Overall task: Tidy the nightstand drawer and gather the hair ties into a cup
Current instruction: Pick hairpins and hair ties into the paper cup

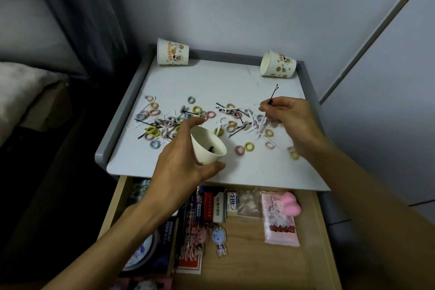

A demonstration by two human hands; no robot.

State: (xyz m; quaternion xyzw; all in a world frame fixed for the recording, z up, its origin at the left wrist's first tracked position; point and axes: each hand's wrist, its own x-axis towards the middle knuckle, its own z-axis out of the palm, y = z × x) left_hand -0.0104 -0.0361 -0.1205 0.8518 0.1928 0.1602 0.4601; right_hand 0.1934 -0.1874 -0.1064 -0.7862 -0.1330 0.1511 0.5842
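My left hand (181, 160) grips a white paper cup (208, 147), tilted toward me above the nightstand top (235, 77); something small and dark lies inside it. My right hand (289, 115) pinches a black bobby pin (274, 93) that points up and away, and white strips hang from its fingers. Several pastel hair ties (155, 132) lie scattered across the top, mixed with black bobby pins and white strips. Two printed paper cups lie on their sides at the back, one at the left (173, 55) and one at the right (277, 63).
The wooden drawer (259, 254) stands open below the top. It holds a pink packet (280, 221), a pink squishy toy (292, 205), small boxes (219, 205), a keychain figure (219, 240) and books at the left. A raised grey rim (122, 110) edges the top.
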